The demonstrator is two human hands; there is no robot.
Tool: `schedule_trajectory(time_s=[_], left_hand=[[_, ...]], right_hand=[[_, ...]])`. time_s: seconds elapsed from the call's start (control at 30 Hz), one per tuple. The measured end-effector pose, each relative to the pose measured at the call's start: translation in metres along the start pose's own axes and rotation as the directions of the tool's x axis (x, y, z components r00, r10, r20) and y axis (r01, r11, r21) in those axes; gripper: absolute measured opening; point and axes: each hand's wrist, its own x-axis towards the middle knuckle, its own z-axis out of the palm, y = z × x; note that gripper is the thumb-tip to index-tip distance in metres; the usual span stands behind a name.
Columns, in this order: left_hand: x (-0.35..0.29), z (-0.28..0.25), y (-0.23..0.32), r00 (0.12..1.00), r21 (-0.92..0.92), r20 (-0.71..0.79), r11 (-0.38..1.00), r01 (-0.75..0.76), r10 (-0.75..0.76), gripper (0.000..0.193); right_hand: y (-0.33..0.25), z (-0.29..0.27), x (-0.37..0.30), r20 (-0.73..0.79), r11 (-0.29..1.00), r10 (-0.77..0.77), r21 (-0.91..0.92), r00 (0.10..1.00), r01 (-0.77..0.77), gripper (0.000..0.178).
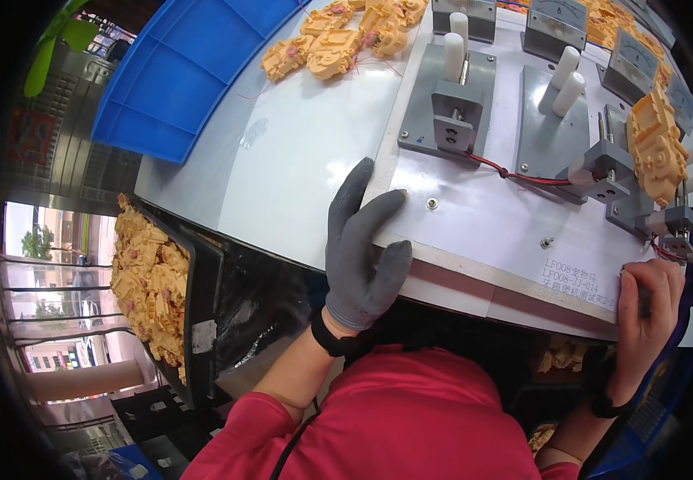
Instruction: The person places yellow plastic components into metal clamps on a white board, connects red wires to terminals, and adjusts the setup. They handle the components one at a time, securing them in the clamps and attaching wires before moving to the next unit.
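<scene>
My left hand [366, 248], in a grey glove, rests with its fingers spread on the near left edge of a white-topped board [490, 232]. Its palm faces the edge and nothing is in it. At the board's near right corner is my bare right hand [652, 300], its fingers curled; what they hold, if anything, I cannot make out. Just beyond it, a yellow plastic moulded part [657, 148] stands on a grey test fixture [622, 204]. Two more grey fixtures, one with paired white posts [568, 80], stand to its left, joined by red and black wires [514, 176].
Several grey meters [554, 24] line the board's back. A pile of yellow parts with thin red wires [334, 40] lies at the far left, beside a blue bin [178, 80]. Lower left, a black crate [194, 320] holds more yellow parts. Two screws [432, 203] stick up from the board.
</scene>
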Motion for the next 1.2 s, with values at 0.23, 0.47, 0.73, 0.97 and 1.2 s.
schedule_trajectory(time_s=[0.23, 0.47, 0.73, 0.97, 1.2], left_hand=[[-0.001, 0.0, -0.001, 1.0, 0.018, -0.007, 1.0, -0.005, 0.005, 0.043], [-0.001, 0.0, -0.002, 1.0, 0.026, -0.01, 1.0, -0.005, 0.005, 0.043], [-0.001, 0.0, -0.003, 1.0, 0.038, -0.007, 0.999, -0.012, 0.012, 0.043], [0.0, 0.002, -0.001, 1.0, 0.026, -0.015, 1.0, -0.008, 0.008, 0.042], [-0.002, 0.002, -0.002, 0.999, 0.022, -0.029, 1.0, 0.02, -0.02, 0.043]], right_hand=[[-0.001, 0.001, 0.001, -0.005, 1.0, -0.007, 0.004, 1.0, 0.007, 0.012], [0.0, 0.001, 0.001, -0.01, 1.0, -0.011, 0.006, 1.0, 0.011, 0.011], [-0.003, -0.001, 0.001, -0.008, 1.0, -0.001, 0.006, 1.0, 0.001, 0.013], [-0.005, 0.0, 0.002, -0.032, 1.0, 0.008, 0.003, 0.999, -0.008, 0.013], [-0.009, 0.004, 0.006, -0.062, 1.0, 0.026, -0.007, 0.998, -0.027, 0.013]])
